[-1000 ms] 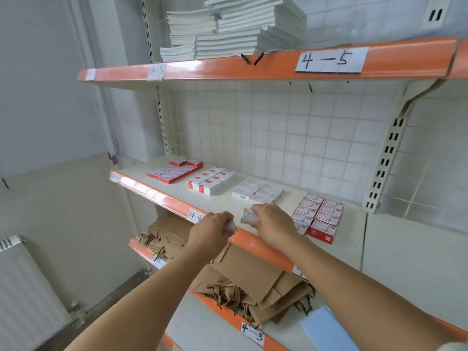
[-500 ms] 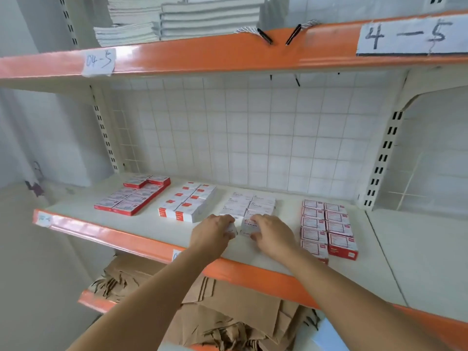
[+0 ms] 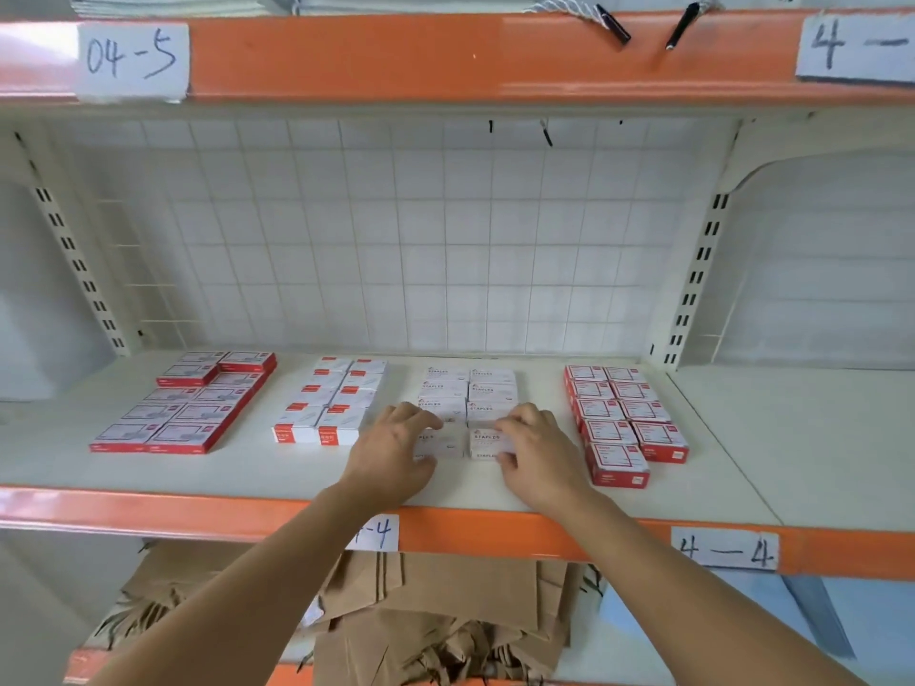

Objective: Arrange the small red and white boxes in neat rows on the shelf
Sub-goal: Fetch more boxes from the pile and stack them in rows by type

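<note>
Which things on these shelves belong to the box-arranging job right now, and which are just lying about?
Job:
- white STAPLES boxes, front pair under both hands: left hand, right hand
- red-topped white boxes
- flat red boxes, left
- red-bordered boxes, right

Lying about:
- brown paper bags, shelf below
- white stacks, shelf above

brown paper bags [image 3: 435, 611], handwritten shelf labels [image 3: 132, 59]
</note>
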